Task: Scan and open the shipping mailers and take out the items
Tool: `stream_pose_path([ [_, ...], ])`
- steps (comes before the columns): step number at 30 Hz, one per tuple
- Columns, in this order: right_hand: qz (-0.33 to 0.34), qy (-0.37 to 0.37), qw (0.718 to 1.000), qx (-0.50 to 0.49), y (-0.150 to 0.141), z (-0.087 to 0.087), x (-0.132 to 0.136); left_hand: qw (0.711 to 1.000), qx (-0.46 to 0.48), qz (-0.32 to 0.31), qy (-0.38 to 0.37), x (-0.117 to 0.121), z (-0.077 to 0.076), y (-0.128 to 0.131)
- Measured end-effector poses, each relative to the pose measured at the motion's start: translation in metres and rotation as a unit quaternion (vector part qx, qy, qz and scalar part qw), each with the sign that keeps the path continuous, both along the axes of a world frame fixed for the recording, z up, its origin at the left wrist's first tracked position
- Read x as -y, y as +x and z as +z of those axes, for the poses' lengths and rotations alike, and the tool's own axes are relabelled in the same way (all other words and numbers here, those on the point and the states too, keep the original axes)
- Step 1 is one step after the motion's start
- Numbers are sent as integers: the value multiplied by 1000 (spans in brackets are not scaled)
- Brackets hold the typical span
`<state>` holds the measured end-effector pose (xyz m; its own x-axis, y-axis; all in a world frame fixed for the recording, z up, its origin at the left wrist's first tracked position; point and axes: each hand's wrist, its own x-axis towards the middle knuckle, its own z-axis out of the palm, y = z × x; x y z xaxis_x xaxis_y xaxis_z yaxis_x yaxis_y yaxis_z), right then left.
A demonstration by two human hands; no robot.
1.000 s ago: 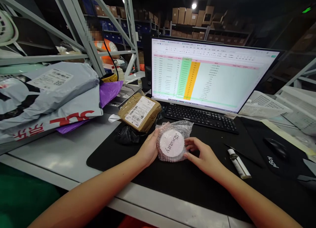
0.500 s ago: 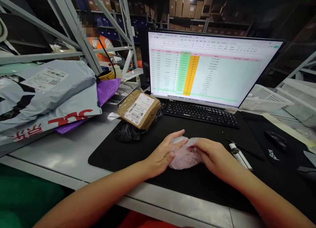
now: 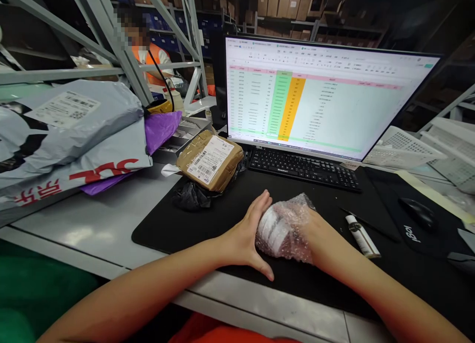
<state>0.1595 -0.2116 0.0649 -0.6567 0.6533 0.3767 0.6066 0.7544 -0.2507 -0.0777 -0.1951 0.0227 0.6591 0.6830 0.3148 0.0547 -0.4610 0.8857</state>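
A clear, pinkish bubble-wrap pouch with whitish round shapes on its left side is tipped up over the black desk mat. My right hand grips it from the right, and the wrap covers the fingers, so I cannot tell whether they lie inside or behind it. At the pouch's left side is my left hand, open, thumb spread low and the other fingers stretched upward, with the fingertips near or touching the wrap.
Behind the hands are a keyboard and a monitor showing a spreadsheet. A taped brown parcel and grey mailer bags lie to the left. A small bottle and a mouse are on the right. Across the frame works a person in an orange vest.
The pouch has turned from lying flat to tipped up, showing its white shapes. My left hand has opened wider, its thumb dropping away from the wrap. My right fingers have gone behind or into the wrap.
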Motion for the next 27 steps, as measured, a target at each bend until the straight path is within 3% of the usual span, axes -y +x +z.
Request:
stream_pose_path([
  [4,-31,-129,990,-45,6,5,-1,997,-52,10,-59,-5,1,-1],
  [11,-24,-143,987,-66,9,8,-1,983,-131,77,-104,-11,0,-4],
  [16,-27,-208,975,-71,13,14,-1,964,-31,37,-263,-8,-6,-3],
  [19,6,-297,944,-144,12,11,-1,951,50,26,-305,-10,2,-5],
  [22,8,-317,929,-192,9,11,-2,959,94,119,-239,-15,14,-9],
  [25,-61,-258,947,-183,7,17,-2,949,104,231,-187,-20,17,-12],
  [27,-89,-231,954,-168,4,20,0,935,109,269,-202,-19,14,-11],
])
